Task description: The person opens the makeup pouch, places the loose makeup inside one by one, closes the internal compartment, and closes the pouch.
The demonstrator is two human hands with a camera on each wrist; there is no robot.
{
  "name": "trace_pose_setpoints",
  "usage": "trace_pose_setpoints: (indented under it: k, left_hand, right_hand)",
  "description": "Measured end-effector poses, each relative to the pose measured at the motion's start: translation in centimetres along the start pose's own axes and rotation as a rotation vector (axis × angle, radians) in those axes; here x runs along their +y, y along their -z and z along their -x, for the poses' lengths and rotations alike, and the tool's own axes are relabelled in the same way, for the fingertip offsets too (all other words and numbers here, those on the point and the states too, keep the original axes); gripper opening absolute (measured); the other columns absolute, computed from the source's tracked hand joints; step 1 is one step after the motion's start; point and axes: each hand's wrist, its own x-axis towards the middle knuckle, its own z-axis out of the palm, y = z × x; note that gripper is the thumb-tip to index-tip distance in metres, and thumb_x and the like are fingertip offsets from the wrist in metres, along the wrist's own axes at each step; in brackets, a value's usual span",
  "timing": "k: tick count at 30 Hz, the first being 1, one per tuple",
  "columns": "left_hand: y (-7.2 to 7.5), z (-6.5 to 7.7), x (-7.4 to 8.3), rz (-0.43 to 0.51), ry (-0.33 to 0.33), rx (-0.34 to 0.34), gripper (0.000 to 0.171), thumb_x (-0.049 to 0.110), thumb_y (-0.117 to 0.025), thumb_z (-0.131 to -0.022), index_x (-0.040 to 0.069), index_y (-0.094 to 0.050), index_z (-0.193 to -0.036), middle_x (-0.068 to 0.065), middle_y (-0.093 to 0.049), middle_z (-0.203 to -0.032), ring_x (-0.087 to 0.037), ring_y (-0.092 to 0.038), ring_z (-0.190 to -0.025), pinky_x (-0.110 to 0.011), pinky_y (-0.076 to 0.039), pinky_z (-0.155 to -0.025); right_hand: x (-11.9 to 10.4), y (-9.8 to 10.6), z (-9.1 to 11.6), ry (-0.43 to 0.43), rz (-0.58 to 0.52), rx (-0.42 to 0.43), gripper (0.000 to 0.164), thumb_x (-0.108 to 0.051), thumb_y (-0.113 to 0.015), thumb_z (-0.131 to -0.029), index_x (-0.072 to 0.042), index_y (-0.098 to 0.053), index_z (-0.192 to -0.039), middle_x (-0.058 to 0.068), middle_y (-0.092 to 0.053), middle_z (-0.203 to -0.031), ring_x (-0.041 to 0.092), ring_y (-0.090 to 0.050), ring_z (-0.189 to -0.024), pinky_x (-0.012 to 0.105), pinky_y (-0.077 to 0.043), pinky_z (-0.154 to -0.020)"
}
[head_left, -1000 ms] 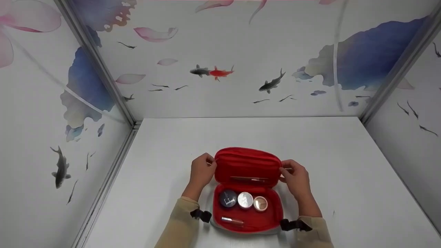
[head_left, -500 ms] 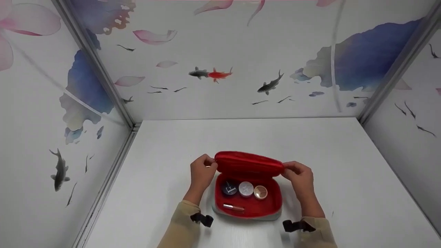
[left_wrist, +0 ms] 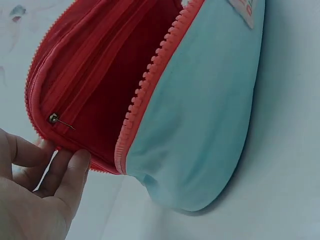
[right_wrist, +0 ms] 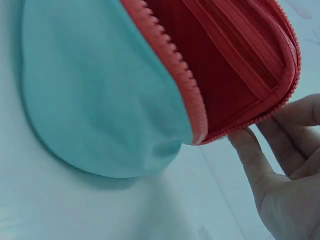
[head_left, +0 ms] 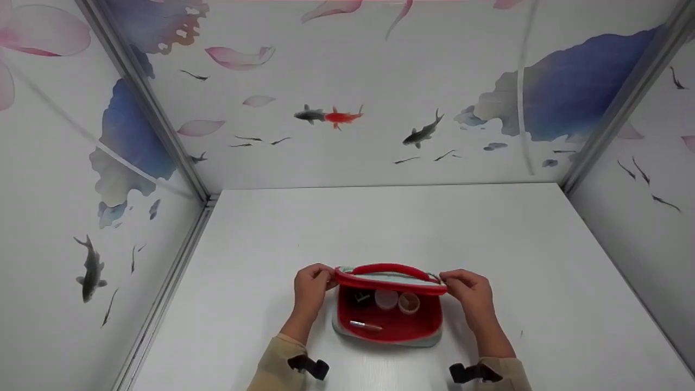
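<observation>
A light-blue makeup bag [left_wrist: 200, 115] with a red lining and a chunky red zipper stands on the table, its lid [head_left: 391, 285] tipped forward over the base. My left hand [head_left: 312, 288] pinches the lid's left edge; in the left wrist view a small zipper pull [left_wrist: 53, 118] hangs inside, near those fingers. On the other side, my right hand [head_left: 471, 290] holds the lid's right edge between thumb and fingers. Inside lie a dark round compact [head_left: 362, 297], a pale round case [head_left: 386, 299], a small round sectioned palette [head_left: 409, 303] and a lip gloss tube [head_left: 365, 326]. The lid shades them.
The bag rests on a white table [head_left: 260, 239] near its front. White panels with painted fish and petals rise at the back [head_left: 347, 65] and both sides. Black straps [head_left: 308, 366] circle both sleeved wrists.
Both hands have swung the lid up and forward toward me, so its red inside has turned away and its outer face with the handle now shows. The pen-like item in the lid is hidden.
</observation>
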Motion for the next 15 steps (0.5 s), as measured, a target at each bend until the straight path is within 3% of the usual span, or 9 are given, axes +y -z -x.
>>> trace_pose_setpoints:
  k: [4, 8, 11, 15]
  left_hand:
    - [0.1, 0.52, -0.39, -0.035, 0.078, 0.031, 0.02, 0.005, -0.057, -0.097, -0.004, -0.075, -0.094, -0.012, -0.074, -0.09, -0.013, -0.073, -0.076, -0.027, -0.064, -0.074]
    - [0.05, 0.84, -0.86, -0.102, 0.202, 0.016, 0.025, 0.013, -0.062, -0.098, -0.004, -0.074, -0.112, -0.012, -0.075, -0.095, -0.014, -0.072, -0.079, -0.028, -0.064, -0.074]
    - [0.25, 0.82, -1.06, -0.204, 0.261, -0.025, 0.031, 0.016, -0.068, -0.096, -0.002, -0.071, -0.12, -0.012, -0.075, -0.097, -0.015, -0.072, -0.08, -0.029, -0.063, -0.075]
    - [0.67, 0.39, -0.57, -0.383, 0.263, -0.084, 0.029, 0.018, -0.075, -0.092, 0.001, -0.072, -0.116, -0.011, -0.075, -0.097, -0.018, -0.071, -0.081, -0.031, -0.061, -0.073]
  right_hand:
    - [0.41, -0.23, 0.4, -0.074, 0.177, 0.008, 0.02, -0.013, -0.071, -0.101, -0.003, -0.079, -0.115, 0.009, -0.077, -0.113, 0.017, -0.068, -0.103, 0.023, -0.059, -0.086]
    - [0.69, -0.24, 0.81, -0.139, 0.361, -0.016, 0.023, -0.012, -0.073, -0.098, -0.009, -0.078, -0.119, 0.013, -0.075, -0.122, 0.03, -0.068, -0.115, 0.035, -0.06, -0.093]
    - [0.73, -0.16, 0.97, -0.155, 0.414, -0.042, 0.026, -0.01, -0.073, -0.097, -0.008, -0.076, -0.123, 0.016, -0.074, -0.127, 0.036, -0.068, -0.121, 0.045, -0.06, -0.099]
    - [0.54, -0.03, 0.84, -0.149, 0.442, -0.075, 0.025, -0.012, -0.073, -0.097, -0.008, -0.076, -0.122, 0.016, -0.072, -0.127, 0.035, -0.069, -0.119, 0.045, -0.06, -0.098]
